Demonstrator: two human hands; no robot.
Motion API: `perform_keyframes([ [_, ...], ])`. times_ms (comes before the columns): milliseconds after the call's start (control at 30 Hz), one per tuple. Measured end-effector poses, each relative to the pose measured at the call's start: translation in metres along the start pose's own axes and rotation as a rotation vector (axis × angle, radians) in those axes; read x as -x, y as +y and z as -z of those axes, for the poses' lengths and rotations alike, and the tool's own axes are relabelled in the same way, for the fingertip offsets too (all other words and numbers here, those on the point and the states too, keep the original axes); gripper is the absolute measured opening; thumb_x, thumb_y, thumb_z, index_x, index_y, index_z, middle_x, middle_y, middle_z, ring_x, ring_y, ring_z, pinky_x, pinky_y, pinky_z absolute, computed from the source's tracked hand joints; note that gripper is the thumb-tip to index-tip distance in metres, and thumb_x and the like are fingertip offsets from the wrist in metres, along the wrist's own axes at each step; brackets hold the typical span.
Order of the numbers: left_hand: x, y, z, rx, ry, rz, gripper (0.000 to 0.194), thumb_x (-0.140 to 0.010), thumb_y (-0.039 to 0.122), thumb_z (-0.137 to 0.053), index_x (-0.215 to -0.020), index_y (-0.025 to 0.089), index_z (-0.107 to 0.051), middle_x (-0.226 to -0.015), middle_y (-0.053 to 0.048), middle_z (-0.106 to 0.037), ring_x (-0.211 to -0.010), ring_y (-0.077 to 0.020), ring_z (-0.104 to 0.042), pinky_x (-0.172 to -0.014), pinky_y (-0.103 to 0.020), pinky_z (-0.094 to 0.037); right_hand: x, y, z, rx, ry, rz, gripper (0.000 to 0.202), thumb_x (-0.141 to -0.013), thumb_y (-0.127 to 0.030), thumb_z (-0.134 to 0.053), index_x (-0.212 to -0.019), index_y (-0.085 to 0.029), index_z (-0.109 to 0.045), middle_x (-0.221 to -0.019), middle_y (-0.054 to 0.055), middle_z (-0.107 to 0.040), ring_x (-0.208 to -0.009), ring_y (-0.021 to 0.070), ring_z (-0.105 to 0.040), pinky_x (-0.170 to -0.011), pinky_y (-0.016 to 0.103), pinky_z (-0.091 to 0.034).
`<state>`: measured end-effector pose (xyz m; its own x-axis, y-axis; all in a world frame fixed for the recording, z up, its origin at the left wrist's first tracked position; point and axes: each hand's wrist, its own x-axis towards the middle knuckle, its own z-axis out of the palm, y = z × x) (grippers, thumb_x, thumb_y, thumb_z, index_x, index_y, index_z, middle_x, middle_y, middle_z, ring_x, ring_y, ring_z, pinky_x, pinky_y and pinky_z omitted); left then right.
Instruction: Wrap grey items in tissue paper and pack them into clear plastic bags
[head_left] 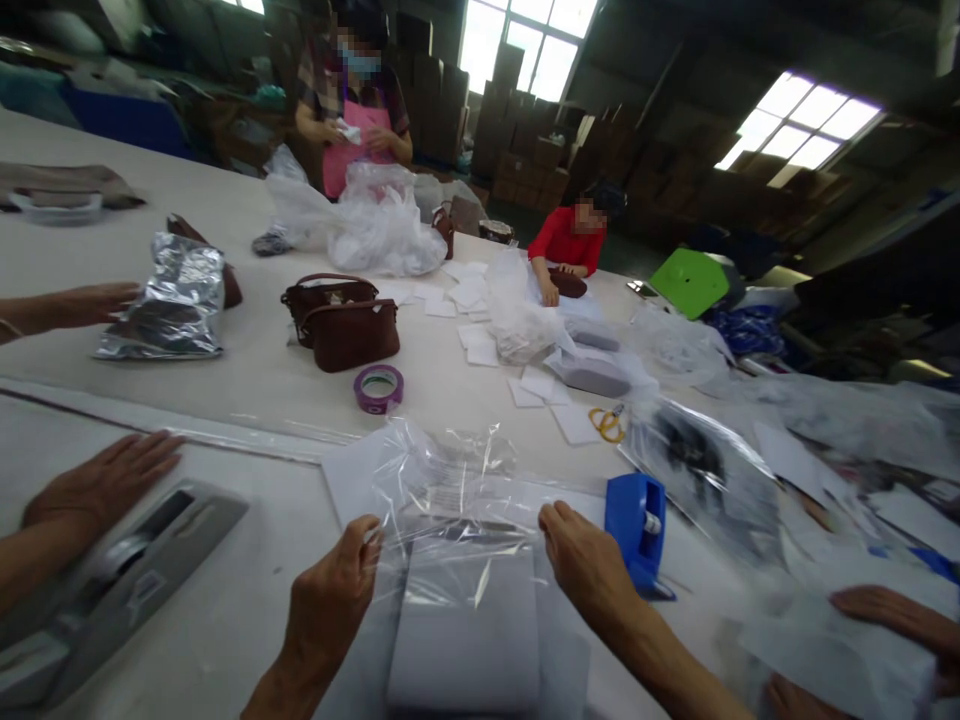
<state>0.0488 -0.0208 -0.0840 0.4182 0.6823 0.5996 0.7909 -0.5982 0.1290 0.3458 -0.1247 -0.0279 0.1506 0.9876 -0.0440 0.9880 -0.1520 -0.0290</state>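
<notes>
A clear plastic bag [465, 500] lies in front of me, its crinkled upper end spread towards the far side. Inside or beneath the film is a flat, pale grey-white rectangular item [465, 630]; which of the two I cannot tell. My left hand [337, 580] pinches the bag's left edge between thumb and fingers. On the opposite side my right hand [581, 550] has its fingers closed at the bag's right edge. White sheets [360, 475] lie under the bag. A blue tape dispenser [634, 525] stands just right of my right hand.
Brown handbags [354, 335], purple tape [379, 388] and yellow scissors [607, 424] lie beyond the bag. A grey device [150, 560] and another person's hand [105, 480] are at left. Other hands show at both sides; two people work across the table [277, 400].
</notes>
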Motion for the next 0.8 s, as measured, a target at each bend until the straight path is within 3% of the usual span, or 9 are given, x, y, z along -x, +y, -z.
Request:
perform_keyframes([
  [133,0.02,0.01,-0.003,0.134,-0.072,-0.044,0.018,-0.098,0.028,-0.051,-0.104,0.017,-0.063,-0.073,0.0,-0.072,-0.055,-0.0127,-0.066,-0.053,-0.023,-0.042,0.0,0.016,-0.003,-0.324,0.363,-0.171,0.015,-0.095,-0.031,-0.05,-0.087,-0.021,-0.057,-0.079,0.003,-0.062,-0.065,0.0179,-0.059,-0.06,0.029,-0.042],
  [200,0.028,0.014,-0.005,0.213,-0.157,0.035,0.019,-0.097,0.029,-0.051,-0.106,0.019,-0.064,-0.081,-0.001,-0.074,-0.064,-0.0146,-0.069,-0.056,-0.022,-0.044,0.0,0.013,-0.006,-0.59,0.42,-0.307,0.024,-0.092,-0.045,-0.055,-0.086,-0.022,-0.058,-0.073,0.001,-0.06,-0.061,0.0167,-0.057,-0.06,0.029,-0.043],
  [267,0.03,0.013,-0.007,0.292,-0.278,0.24,0.022,-0.093,0.036,-0.053,-0.107,0.022,-0.063,-0.079,-0.001,-0.072,-0.066,-0.0165,-0.069,-0.055,-0.022,-0.044,0.0,0.007,-0.011,-0.94,0.366,-0.472,0.034,-0.086,-0.056,-0.06,-0.083,-0.022,-0.057,-0.067,-0.001,-0.058,-0.054,0.0149,-0.053,-0.05,0.027,-0.041],
  [333,0.025,0.008,-0.009,0.406,-0.421,0.544,0.028,-0.087,0.045,-0.057,-0.106,0.024,-0.06,-0.075,0.0,-0.068,-0.063,-0.018,-0.068,-0.05,-0.023,-0.044,0.001,0.002,-0.016,-1.321,0.273,-0.641,0.043,-0.075,-0.062,-0.069,-0.083,-0.022,-0.056,-0.068,-0.002,-0.059,-0.048,0.0123,-0.05,-0.038,0.023,-0.033],
  [400,0.015,0.002,-0.011,0.615,-0.544,0.873,0.036,-0.079,0.052,-0.061,-0.099,0.023,-0.057,-0.076,-0.001,-0.066,-0.063,-0.0211,-0.068,-0.041,-0.023,-0.042,0.0,0.002,-0.02,-1.622,0.197,-0.779,0.049,-0.06,-0.058,-0.083,-0.082,-0.022,-0.057,-0.073,-0.003,-0.061,-0.048,0.0104,-0.051,-0.034,0.018,-0.026],
  [467,0.002,-0.002,-0.01,0.917,-0.604,1.116,0.038,-0.074,0.054,-0.064,-0.091,0.021,-0.056,-0.082,-0.004,-0.066,-0.07,-0.0247,-0.07,-0.035,-0.022,-0.038,-0.001,0.004,-0.02,-1.785,0.145,-0.852,0.05,-0.05,-0.045,-0.092,-0.08,-0.02,-0.06,-0.078,-0.002,-0.064,-0.057,0.0111,-0.058,-0.036,0.015,-0.031],
  [567,-0.022,0.0,-0.007,1.347,-0.569,1.36,0.028,-0.076,0.039,-0.071,-0.089,0.018,-0.058,-0.099,-0.008,-0.069,-0.084,-0.0239,-0.072,-0.036,-0.016,-0.037,-0.008,0.008,-0.016,-1.858,0.101,-0.905,0.046,-0.045,-0.027,-0.095,-0.077,-0.019,-0.063,-0.08,-0.003,-0.068,-0.065,0.0111,-0.063,-0.039,0.013,-0.037],
  [667,-0.048,0.009,-0.005,1.613,-0.397,1.553,0.012,-0.081,0.014,-0.066,-0.091,0.017,-0.06,-0.113,-0.007,-0.069,-0.089,-0.0198,-0.072,-0.046,-0.015,-0.051,-0.019,0.013,-0.007,-1.983,0.112,-0.961,0.046,-0.042,-0.018,-0.096,-0.077,-0.02,-0.066,-0.08,-0.003,-0.071,-0.071,0.0126,-0.068,-0.043,0.013,-0.045],
  [800,-0.08,0.019,-0.005,1.825,-0.189,1.626,0.017,-0.081,0.001,-0.06,-0.086,0.017,-0.062,-0.111,-0.006,-0.071,-0.094,-0.0204,-0.073,-0.056,-0.016,-0.057,-0.033,0.019,0.009,-2.2,0.118,-0.923,0.048,-0.038,-0.012,-0.097,-0.077,-0.019,-0.069,-0.09,0.002,-0.075,-0.087,0.0174,-0.072,-0.059,0.015,-0.057],
])
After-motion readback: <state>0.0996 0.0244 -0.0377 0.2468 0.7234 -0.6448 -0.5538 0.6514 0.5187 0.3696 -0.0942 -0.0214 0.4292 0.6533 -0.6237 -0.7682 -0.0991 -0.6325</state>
